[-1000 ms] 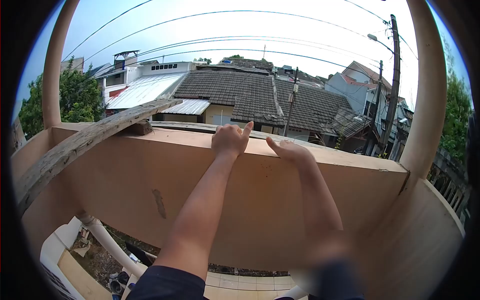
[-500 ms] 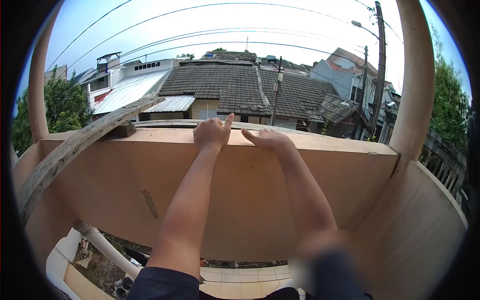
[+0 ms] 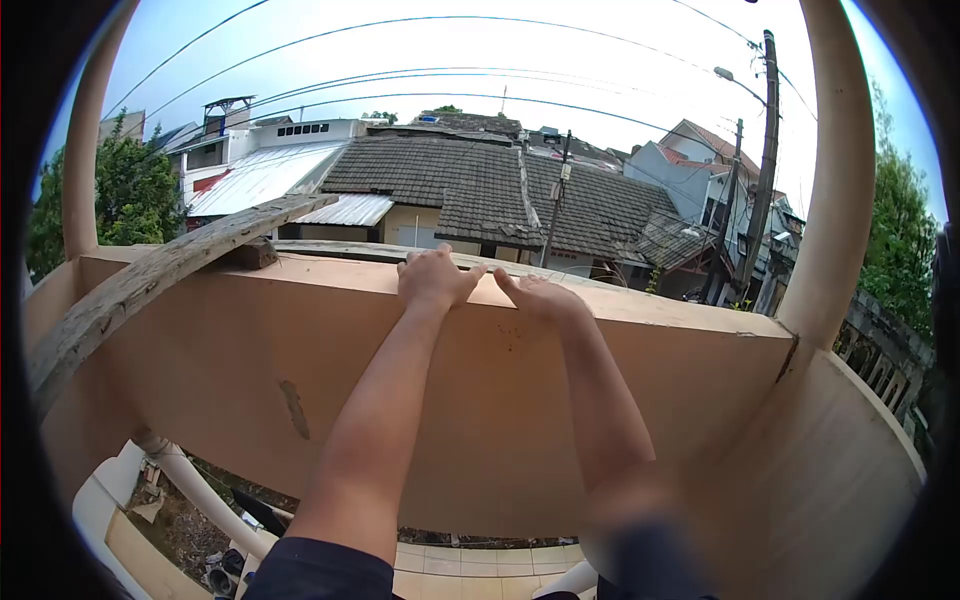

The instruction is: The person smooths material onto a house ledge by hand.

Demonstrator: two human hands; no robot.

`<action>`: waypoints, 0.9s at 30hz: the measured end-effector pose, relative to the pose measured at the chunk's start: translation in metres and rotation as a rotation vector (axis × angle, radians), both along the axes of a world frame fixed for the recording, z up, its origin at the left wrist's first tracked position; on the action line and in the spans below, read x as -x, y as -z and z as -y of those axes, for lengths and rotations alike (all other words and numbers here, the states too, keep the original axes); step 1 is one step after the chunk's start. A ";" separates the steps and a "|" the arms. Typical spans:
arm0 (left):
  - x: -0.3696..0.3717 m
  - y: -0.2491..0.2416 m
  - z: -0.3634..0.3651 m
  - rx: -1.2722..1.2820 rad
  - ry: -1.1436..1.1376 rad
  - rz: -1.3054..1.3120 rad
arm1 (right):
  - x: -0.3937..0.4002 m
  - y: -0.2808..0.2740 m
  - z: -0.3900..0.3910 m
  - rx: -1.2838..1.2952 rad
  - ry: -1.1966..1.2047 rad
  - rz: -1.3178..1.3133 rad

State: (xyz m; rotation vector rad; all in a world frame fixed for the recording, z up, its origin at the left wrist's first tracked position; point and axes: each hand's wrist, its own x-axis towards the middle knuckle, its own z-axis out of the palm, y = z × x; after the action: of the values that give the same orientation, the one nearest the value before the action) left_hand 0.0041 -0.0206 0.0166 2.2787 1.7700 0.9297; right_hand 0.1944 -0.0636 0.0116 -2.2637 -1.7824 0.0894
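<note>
Both of my arms reach forward to the flat top of an orange-painted balcony wall (image 3: 690,305). My left hand (image 3: 435,279) rests on the ledge, thumb spread to the right and fingers partly hidden behind its back. Just right of it, my right hand (image 3: 547,298) lies on the same ledge, open, its thumb pointing up and left toward my left thumb. A small gap separates the two thumbs. No object shows in either hand. Behind my fingers a thin strip of wood (image 3: 335,248) runs along the wall's outer edge.
A long weathered plank (image 3: 170,270) slants over the wall at left, resting on a short wooden block (image 3: 252,253). Round pillars (image 3: 835,180) stand at both sides. Below lie floor tiles (image 3: 470,563) and a white pipe (image 3: 205,492). Tiled roofs and overhead wires are beyond.
My left thumb has swung from pointing up to pointing right, toward my right hand. My right thumb has lifted slightly. The camera view has shifted a little.
</note>
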 end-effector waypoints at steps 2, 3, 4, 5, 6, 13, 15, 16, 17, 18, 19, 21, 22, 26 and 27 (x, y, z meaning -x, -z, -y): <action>-0.002 0.001 -0.010 0.023 0.037 -0.064 | -0.007 0.008 -0.019 -0.039 0.024 0.019; -0.002 0.001 -0.010 0.029 0.049 -0.070 | -0.008 0.008 -0.022 -0.055 0.011 0.040; -0.002 0.000 -0.009 0.035 0.078 -0.127 | -0.010 0.009 -0.023 -0.047 0.022 0.039; -0.001 -0.001 -0.009 0.041 0.104 -0.178 | -0.011 0.010 -0.024 -0.071 0.013 0.040; 0.000 -0.002 -0.009 0.089 0.140 -0.188 | -0.009 0.010 -0.023 -0.092 0.000 0.043; -0.001 -0.006 -0.015 0.187 0.217 -0.341 | 0.007 -0.001 0.002 -0.070 0.064 -0.007; -0.004 -0.008 -0.014 0.217 0.240 -0.357 | 0.010 -0.004 0.009 -0.016 0.114 -0.067; -0.006 -0.006 -0.013 0.209 0.209 -0.346 | 0.011 -0.002 0.006 -0.019 0.180 -0.034; -0.005 -0.006 -0.014 0.200 0.174 -0.331 | 0.011 -0.003 0.003 -0.024 0.241 0.001; -0.005 -0.007 -0.016 0.211 0.184 -0.315 | 0.013 -0.005 0.003 -0.027 0.258 -0.038; -0.005 -0.007 -0.018 0.202 0.176 -0.316 | 0.014 -0.008 0.001 -0.038 0.252 -0.040; -0.003 -0.005 -0.018 0.196 0.190 -0.305 | 0.008 -0.010 -0.005 0.039 0.197 -0.036; -0.002 -0.004 -0.016 0.186 0.193 -0.274 | 0.001 -0.002 -0.016 0.016 0.183 -0.029; -0.001 -0.002 -0.017 0.165 0.212 -0.251 | -0.031 -0.002 -0.006 -0.118 -0.243 -0.110; -0.001 -0.004 -0.018 0.163 0.211 -0.230 | -0.029 -0.006 0.000 -0.115 -0.247 -0.089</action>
State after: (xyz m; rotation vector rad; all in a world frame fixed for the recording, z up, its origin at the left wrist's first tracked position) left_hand 0.0054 -0.0030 0.0201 2.4833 1.5744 0.4864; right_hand 0.2238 -0.0632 0.0178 -1.9230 -1.9575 0.1279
